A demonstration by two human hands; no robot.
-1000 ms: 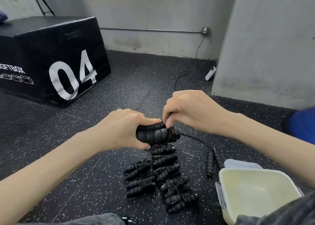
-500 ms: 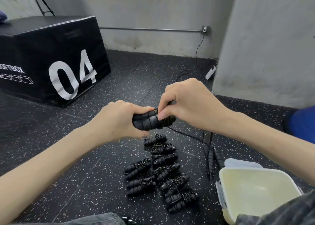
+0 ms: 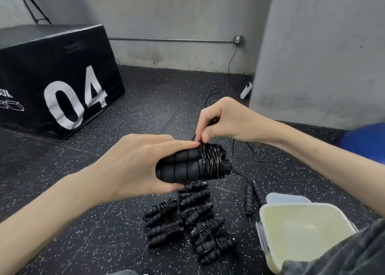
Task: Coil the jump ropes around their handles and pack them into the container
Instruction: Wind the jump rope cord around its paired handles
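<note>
Jump ropes (image 3: 187, 218), already coiled on their handles, lie in a pile on the speckled floor (image 3: 93, 233), lower centre. Lower right: open pale container (image 3: 300, 231), its lid (image 3: 289, 197) just behind. 1 uncoiled pair of handles (image 3: 253, 197) lies beside it. Mid-frame, left hand (image 3: 133, 166) grips 2 foam handles (image 3: 187, 168) side by side, cord wound round their right end. Right hand (image 3: 225, 120) pinches the cord (image 3: 203, 144) just above the winding. Upper left: black box (image 3: 52, 77) marked 04.
</note>
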